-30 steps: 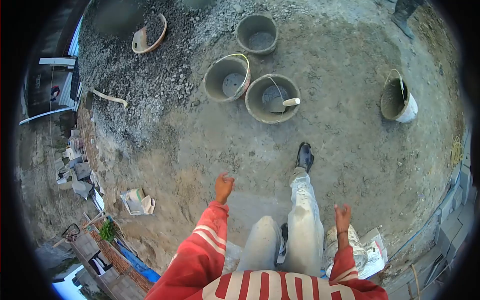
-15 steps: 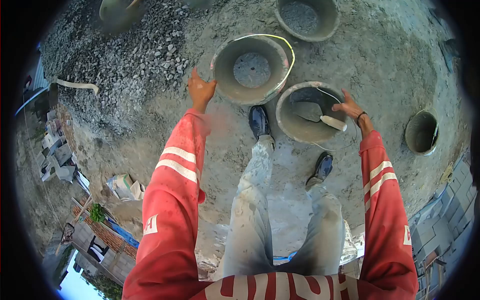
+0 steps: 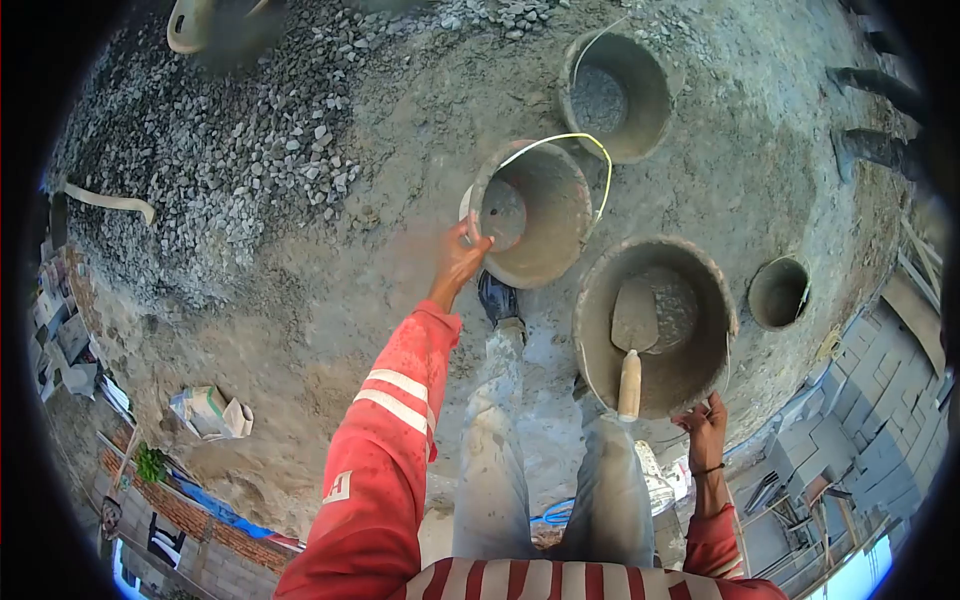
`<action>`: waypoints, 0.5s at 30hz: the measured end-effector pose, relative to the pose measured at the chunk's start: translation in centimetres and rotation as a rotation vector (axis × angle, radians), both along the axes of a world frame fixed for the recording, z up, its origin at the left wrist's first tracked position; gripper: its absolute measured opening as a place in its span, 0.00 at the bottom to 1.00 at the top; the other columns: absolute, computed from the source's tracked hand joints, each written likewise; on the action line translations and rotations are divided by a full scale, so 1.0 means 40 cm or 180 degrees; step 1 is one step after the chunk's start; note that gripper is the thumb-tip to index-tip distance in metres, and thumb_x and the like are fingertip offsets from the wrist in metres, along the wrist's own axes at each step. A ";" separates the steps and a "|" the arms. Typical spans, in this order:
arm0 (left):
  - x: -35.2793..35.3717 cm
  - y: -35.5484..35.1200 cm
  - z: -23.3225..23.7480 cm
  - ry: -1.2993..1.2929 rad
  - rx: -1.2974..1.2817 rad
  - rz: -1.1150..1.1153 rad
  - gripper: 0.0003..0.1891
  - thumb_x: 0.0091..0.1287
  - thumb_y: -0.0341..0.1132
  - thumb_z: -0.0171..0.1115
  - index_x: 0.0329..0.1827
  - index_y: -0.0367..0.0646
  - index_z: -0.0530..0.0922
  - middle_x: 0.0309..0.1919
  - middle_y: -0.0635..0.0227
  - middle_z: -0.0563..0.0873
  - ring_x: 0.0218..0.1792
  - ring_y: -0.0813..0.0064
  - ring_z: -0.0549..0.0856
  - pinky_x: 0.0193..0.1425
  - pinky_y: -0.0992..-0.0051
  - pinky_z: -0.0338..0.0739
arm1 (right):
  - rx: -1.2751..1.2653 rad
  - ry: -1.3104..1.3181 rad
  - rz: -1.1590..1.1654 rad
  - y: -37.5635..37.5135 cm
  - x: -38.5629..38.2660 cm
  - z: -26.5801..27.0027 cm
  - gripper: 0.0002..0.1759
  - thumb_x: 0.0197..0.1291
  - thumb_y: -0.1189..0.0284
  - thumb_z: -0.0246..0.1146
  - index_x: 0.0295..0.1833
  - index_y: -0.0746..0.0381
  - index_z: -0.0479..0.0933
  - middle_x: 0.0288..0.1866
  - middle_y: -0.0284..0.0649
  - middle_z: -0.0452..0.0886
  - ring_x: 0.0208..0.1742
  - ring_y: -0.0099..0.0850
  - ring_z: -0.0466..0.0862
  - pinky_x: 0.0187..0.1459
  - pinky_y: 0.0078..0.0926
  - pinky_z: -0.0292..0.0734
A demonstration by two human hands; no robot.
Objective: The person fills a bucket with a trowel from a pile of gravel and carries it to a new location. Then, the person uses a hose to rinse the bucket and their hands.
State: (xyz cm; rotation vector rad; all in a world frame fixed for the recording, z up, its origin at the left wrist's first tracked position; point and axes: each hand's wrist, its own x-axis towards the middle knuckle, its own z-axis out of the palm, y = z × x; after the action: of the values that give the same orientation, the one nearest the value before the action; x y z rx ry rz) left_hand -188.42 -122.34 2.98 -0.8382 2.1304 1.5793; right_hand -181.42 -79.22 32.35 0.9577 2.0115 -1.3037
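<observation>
The left hand point(image 3: 460, 262) grips the rim of the yellow-handled bucket point(image 3: 535, 213), thumb over the edge, other fingers hidden. The right hand point(image 3: 706, 432) is curled at the near rim of the trowel bucket point(image 3: 690, 300); its hold is partly hidden. The trowel point(image 3: 635, 325) leans inside, handle toward the near rim. At the far left, a pale curved object point(image 3: 188, 25) is cut off and blurred.
</observation>
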 end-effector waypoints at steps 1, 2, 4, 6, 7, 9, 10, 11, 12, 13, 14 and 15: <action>0.008 0.017 0.013 -0.0451 0.0405 0.0305 0.20 0.61 0.40 0.77 0.52 0.37 0.85 0.44 0.65 0.90 0.46 0.71 0.88 0.53 0.70 0.81 | -0.0190 -0.0152 -0.0327 -0.028 -0.002 0.026 0.32 0.57 0.85 0.51 0.69 0.58 0.74 0.33 0.29 0.79 0.34 0.24 0.86 0.43 0.34 0.88; 0.021 0.033 0.023 -0.0916 0.0801 0.0602 0.22 0.63 0.39 0.75 0.56 0.36 0.83 0.48 0.63 0.90 0.50 0.70 0.88 0.57 0.70 0.82 | -0.0184 -0.0134 -0.0340 -0.055 -0.004 0.029 0.32 0.57 0.85 0.51 0.69 0.58 0.74 0.33 0.29 0.79 0.34 0.24 0.86 0.43 0.34 0.88; 0.053 0.075 0.050 -0.0844 0.1127 0.0925 0.20 0.67 0.39 0.72 0.57 0.36 0.83 0.48 0.66 0.89 0.49 0.71 0.88 0.56 0.72 0.82 | -0.0460 -0.0314 -0.0792 -0.112 -0.008 -0.001 0.34 0.58 0.86 0.51 0.72 0.56 0.71 0.27 0.25 0.71 0.31 0.25 0.86 0.44 0.35 0.89; 0.105 0.105 0.021 -0.0693 0.1723 0.1474 0.23 0.72 0.44 0.66 0.63 0.38 0.80 0.53 0.68 0.86 0.53 0.71 0.85 0.60 0.70 0.80 | -0.0893 -0.0153 -0.0915 -0.175 -0.008 -0.096 0.35 0.59 0.87 0.52 0.73 0.58 0.69 0.37 0.30 0.80 0.35 0.27 0.87 0.46 0.35 0.88; 0.168 0.120 -0.061 -0.0481 0.2124 0.1660 0.27 0.74 0.49 0.64 0.68 0.39 0.77 0.59 0.66 0.84 0.58 0.69 0.83 0.65 0.67 0.78 | -0.1052 -0.0119 -0.0791 -0.239 -0.042 -0.126 0.35 0.59 0.87 0.53 0.74 0.60 0.68 0.45 0.35 0.81 0.39 0.29 0.88 0.48 0.35 0.88; 0.310 0.133 -0.243 0.0058 0.2983 0.1930 0.36 0.77 0.60 0.60 0.77 0.42 0.71 0.70 0.62 0.79 0.70 0.64 0.79 0.74 0.60 0.74 | -0.1160 -0.0018 -0.0257 -0.286 -0.077 -0.240 0.33 0.62 0.83 0.58 0.75 0.63 0.66 0.59 0.44 0.80 0.47 0.32 0.88 0.51 0.35 0.86; 0.284 0.119 -0.198 0.0051 0.2966 0.1941 0.36 0.77 0.60 0.60 0.77 0.42 0.71 0.70 0.62 0.79 0.70 0.64 0.79 0.74 0.60 0.74 | -0.1116 0.0060 0.0151 -0.281 -0.072 -0.327 0.33 0.65 0.80 0.63 0.76 0.65 0.65 0.66 0.48 0.78 0.51 0.34 0.88 0.52 0.34 0.86; 0.224 0.095 -0.092 -0.0504 0.3181 0.2658 0.42 0.73 0.66 0.60 0.80 0.44 0.67 0.75 0.61 0.75 0.75 0.62 0.73 0.77 0.59 0.69 | -0.1133 0.0039 0.0152 -0.279 -0.098 -0.370 0.33 0.65 0.80 0.63 0.76 0.65 0.65 0.66 0.48 0.78 0.51 0.34 0.88 0.52 0.34 0.86; 0.181 0.071 -0.021 -0.1073 0.3352 0.3382 0.49 0.69 0.71 0.61 0.83 0.46 0.63 0.79 0.59 0.70 0.80 0.59 0.67 0.80 0.57 0.63 | -0.0923 -0.0383 0.0597 -0.283 -0.131 -0.412 0.37 0.63 0.71 0.70 0.76 0.65 0.66 0.65 0.51 0.79 0.57 0.37 0.86 0.56 0.34 0.83; 0.176 0.046 -0.009 -0.1068 0.3309 0.3425 0.49 0.69 0.71 0.61 0.83 0.46 0.63 0.79 0.59 0.70 0.80 0.59 0.67 0.80 0.57 0.63 | -0.0721 -0.0806 0.1061 -0.290 -0.167 -0.450 0.42 0.60 0.61 0.77 0.75 0.64 0.67 0.65 0.54 0.81 0.63 0.39 0.83 0.60 0.34 0.81; 0.176 0.021 -0.005 -0.0869 0.3340 0.3351 0.49 0.67 0.71 0.64 0.83 0.47 0.64 0.79 0.59 0.71 0.79 0.57 0.67 0.79 0.56 0.64 | -0.0785 -0.0879 0.1202 -0.288 -0.210 -0.476 0.44 0.59 0.54 0.78 0.73 0.66 0.70 0.64 0.55 0.81 0.64 0.40 0.83 0.62 0.36 0.79; 0.167 0.010 -0.003 -0.0669 0.3377 0.3271 0.50 0.65 0.71 0.66 0.82 0.48 0.65 0.78 0.58 0.72 0.79 0.55 0.68 0.78 0.55 0.65 | -0.0838 -0.0948 0.1346 -0.274 -0.263 -0.508 0.47 0.57 0.47 0.78 0.70 0.68 0.72 0.64 0.55 0.81 0.64 0.40 0.83 0.65 0.37 0.78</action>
State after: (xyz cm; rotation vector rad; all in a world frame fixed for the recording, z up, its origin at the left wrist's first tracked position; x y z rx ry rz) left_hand -181.74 -121.93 2.85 -1.6008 0.3818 2.4724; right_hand -191.93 -90.17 12.03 0.5291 1.6487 -1.0834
